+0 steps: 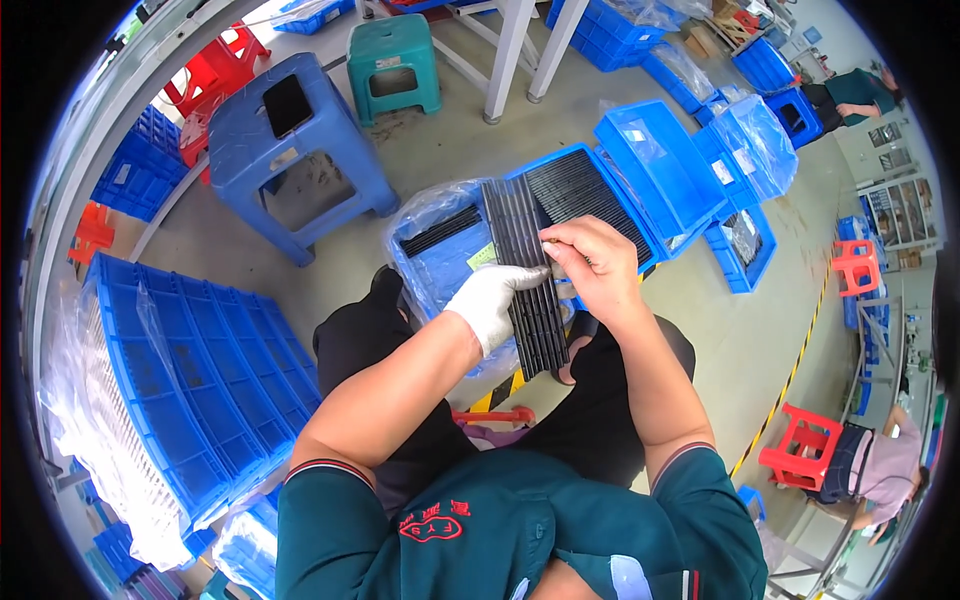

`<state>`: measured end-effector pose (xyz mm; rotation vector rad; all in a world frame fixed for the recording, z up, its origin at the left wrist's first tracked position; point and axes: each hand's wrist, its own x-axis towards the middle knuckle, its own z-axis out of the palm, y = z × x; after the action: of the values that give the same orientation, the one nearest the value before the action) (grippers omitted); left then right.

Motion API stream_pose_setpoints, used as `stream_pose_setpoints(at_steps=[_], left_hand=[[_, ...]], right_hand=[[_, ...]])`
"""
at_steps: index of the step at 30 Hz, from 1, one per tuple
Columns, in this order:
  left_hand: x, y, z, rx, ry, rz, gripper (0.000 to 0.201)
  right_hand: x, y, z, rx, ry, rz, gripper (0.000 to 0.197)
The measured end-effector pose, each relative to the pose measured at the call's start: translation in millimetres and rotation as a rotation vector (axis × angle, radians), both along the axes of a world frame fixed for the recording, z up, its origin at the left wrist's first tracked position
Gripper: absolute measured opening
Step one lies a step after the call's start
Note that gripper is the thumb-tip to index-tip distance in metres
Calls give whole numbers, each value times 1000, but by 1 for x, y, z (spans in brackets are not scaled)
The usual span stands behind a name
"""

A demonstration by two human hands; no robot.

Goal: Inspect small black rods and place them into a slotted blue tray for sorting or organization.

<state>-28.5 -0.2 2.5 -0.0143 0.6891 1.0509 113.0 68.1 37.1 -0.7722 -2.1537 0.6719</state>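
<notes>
My left hand (488, 305), in a white glove, is closed round a flat bundle of long black ribbed strips (538, 330) lying side by side. Its thumb presses across their upper face. The bundle is tilted over my lap, its far end above the bins in front of me. At its right edge my right hand (600, 262), bare, is pinched with thumb and forefinger together; whatever sits between them is too small to make out. Just beyond, a blue bin (648, 240) holds rows of similar black strips. Left of it, a plastic-lined blue bin (425, 275) contains a few more.
Stacked blue crates (200, 370) wrapped in clear film stand at my left. A blue stool (235, 130) bears a dark flat object, with a green stool (393, 60) behind. Blue bins (660, 160) stand at front right. Another person (880, 465) is at far right by a red stool (803, 448).
</notes>
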Motion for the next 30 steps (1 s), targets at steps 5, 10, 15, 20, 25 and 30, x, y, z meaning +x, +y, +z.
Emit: stream_pose_setpoints(at_steps=[5, 10, 15, 20, 25, 30], left_hand=[[0, 0, -18, -52, 40, 46, 22], [2, 2, -23, -31, 33, 40, 21], [3, 2, -25, -69, 17, 24, 20], [5, 3, -13, -64, 70, 52, 22], [4, 2, -5, -31, 35, 29, 23], [3, 1, -10, -35, 20, 39, 22]], right_hand=[[0, 1, 1, 154, -94, 89, 15], [0, 1, 10, 320, -196, 10, 15], [3, 3, 7, 360, -285, 18, 15], [1, -3, 4, 299, -70, -37, 15], [4, 4, -5, 115, -23, -60, 11], [0, 5, -8, 141, -79, -15, 12]])
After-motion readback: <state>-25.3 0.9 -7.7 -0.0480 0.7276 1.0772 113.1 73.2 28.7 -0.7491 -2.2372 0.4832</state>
